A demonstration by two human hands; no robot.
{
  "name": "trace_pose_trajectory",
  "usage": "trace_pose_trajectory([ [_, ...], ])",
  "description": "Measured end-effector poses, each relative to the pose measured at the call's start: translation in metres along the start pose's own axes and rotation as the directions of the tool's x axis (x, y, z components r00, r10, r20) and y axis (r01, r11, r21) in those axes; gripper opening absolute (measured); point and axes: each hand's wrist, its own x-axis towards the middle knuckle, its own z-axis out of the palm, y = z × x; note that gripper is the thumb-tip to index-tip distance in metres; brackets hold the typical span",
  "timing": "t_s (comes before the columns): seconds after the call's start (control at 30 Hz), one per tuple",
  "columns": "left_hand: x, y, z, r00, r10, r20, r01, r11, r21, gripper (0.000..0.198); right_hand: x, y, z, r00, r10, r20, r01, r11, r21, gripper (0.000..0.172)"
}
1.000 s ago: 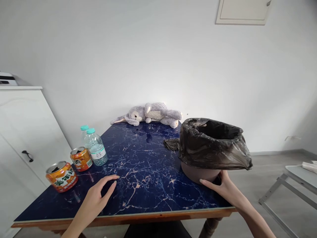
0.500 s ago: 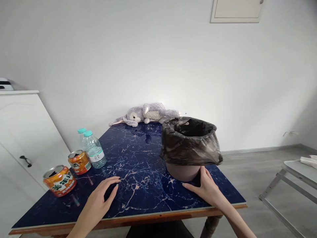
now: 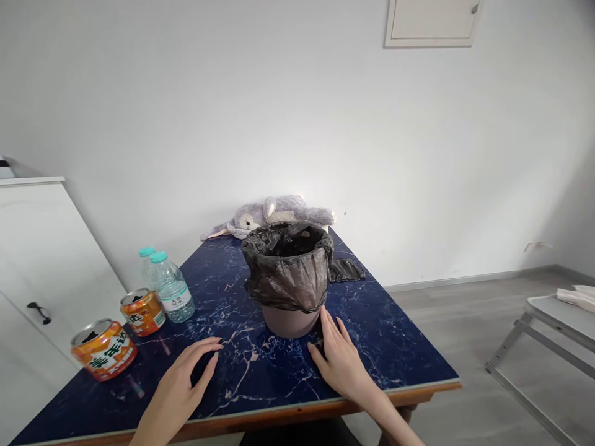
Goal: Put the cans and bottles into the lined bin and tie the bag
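A brownish-grey trash bin (image 3: 289, 322) stands upright on the blue marbled table (image 3: 372, 334), lined with a black plastic bag (image 3: 290, 279) folded over its rim. My right hand (image 3: 341, 365) lies low at the bin's right side, fingertips against its wall, fingers stretched and thumb apart. My left hand (image 3: 181, 384) rests near the table's front edge, thumb and fingers apart, with nothing between them. Left of it are a large orange drink can (image 3: 105, 352) and another orange can (image 3: 143, 311), both with opened tops. Behind them stand a capped clear water bottle (image 3: 174, 290) and a second bottle (image 3: 146, 263), partly hidden.
A grey plush rabbit (image 3: 283, 207) lies at the table's far end by the wall. Some black plastic (image 3: 346, 270) lies flat behind the bin on the right. A white cabinet (image 3: 51, 260) stands at left, and a grey folding stand (image 3: 548, 322) at right.
The bin has moved left towards the table's middle, with my right hand following at its side. Black plastic behind it has come into view. My left hand has stayed nearly still.
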Motion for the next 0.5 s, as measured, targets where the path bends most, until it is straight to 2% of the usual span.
trace_pose_trajectory([
  [0.1, 0.0, 0.002, -0.002, 1.0, -0.006, 0.015, 0.006, 1.0, -0.002, 0.039, -0.001, -0.006, -0.002, 0.999, -0.03, 0.029, 0.031, 0.999, -0.009, 0.084],
  [0.23, -0.001, 0.003, -0.003, 1.0, -0.014, 0.024, 0.014, 1.0, -0.008, 0.04, -0.003, -0.004, -0.004, 0.998, -0.059, 0.009, 0.059, 0.998, -0.002, 0.077],
  [0.5, -0.003, -0.006, 0.003, 1.0, -0.01, 0.015, 0.01, 1.0, 0.003, 0.036, 0.004, -0.001, 0.007, 0.997, -0.057, -0.048, 0.056, 0.998, -0.039, 0.081],
])
